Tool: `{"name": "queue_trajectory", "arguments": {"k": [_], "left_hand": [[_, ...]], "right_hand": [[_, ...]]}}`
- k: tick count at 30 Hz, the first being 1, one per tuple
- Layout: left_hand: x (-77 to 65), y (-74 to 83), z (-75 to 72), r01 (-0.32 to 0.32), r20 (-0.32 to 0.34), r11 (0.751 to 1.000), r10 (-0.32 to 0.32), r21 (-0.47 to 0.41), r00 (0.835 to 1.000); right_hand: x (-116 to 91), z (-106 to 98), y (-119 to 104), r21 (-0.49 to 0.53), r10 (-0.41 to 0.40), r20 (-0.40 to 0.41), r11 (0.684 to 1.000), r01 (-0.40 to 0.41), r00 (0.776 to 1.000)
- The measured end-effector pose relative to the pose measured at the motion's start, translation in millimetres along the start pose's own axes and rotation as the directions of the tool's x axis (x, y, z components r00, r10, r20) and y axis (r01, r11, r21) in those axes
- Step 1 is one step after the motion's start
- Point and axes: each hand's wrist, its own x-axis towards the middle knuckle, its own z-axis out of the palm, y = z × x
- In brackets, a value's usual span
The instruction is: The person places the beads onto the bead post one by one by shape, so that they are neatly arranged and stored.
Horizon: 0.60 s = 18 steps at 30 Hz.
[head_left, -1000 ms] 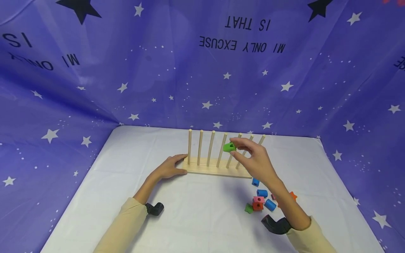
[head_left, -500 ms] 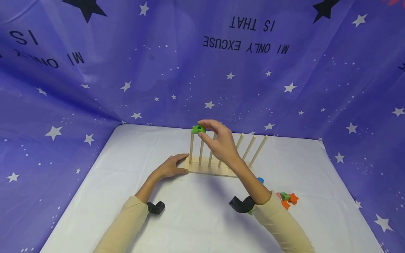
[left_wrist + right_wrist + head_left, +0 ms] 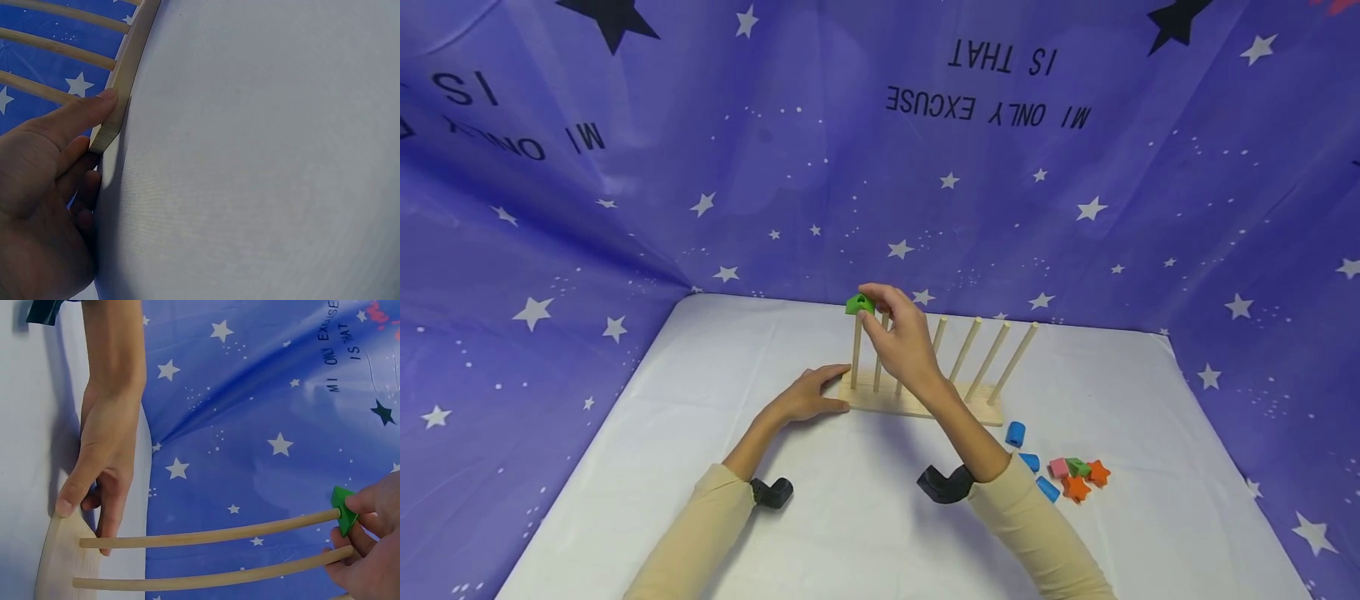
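Observation:
A wooden peg stand (image 3: 887, 402) with a row of upright dowels rests on the white table. My left hand (image 3: 803, 397) holds its left end, thumb on the front edge and fingers round the back, as the left wrist view shows on the wooden base (image 3: 127, 81). My right hand (image 3: 904, 340) pinches a green triangular bead (image 3: 859, 304) between thumb and fingers. In the right wrist view the green bead (image 3: 343, 509) sits at the tip of the leftmost dowel (image 3: 212, 534); how far the tip enters its hole is hidden.
Right of the stand lie blue cylinder beads (image 3: 1016, 433), a pink bead (image 3: 1058, 468), another green bead (image 3: 1078, 467) and orange star beads (image 3: 1076, 489). My right forearm passes in front of the stand. A purple starred curtain (image 3: 820, 167) rises behind the table (image 3: 820, 517).
My right hand has carried the green bead leftward from the middle dowels to the top of the leftmost one. My left hand has stayed on the stand's end.

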Motion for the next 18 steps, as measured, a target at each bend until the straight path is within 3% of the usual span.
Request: {"name": "queue_trajectory", "arguments": {"k": [6, 11, 18], "left_hand": [[0.2, 2.1, -0.8, 0.004, -0.003, 1.0, -0.004, 0.001, 1.0], [-0.5, 3.6, -0.9, 0.018, 0.001, 1.0, -0.018, -0.018, 1.0], [0.9, -0.4, 0.8, 0.014, 0.002, 1.0, -0.014, -0.003, 1.0]], "right_hand": [[-1.0, 3.3, 2.7, -0.018, -0.029, 0.013, 0.999, 0.029, 1.0], [-5.6, 8.0, 8.6, -0.044, 0.005, 0.005, 0.999, -0.005, 1.0], [-21.4, 22.3, 23.7, 0.102, 0.028, -0.059, 0.995, -0.022, 0.998]]}}
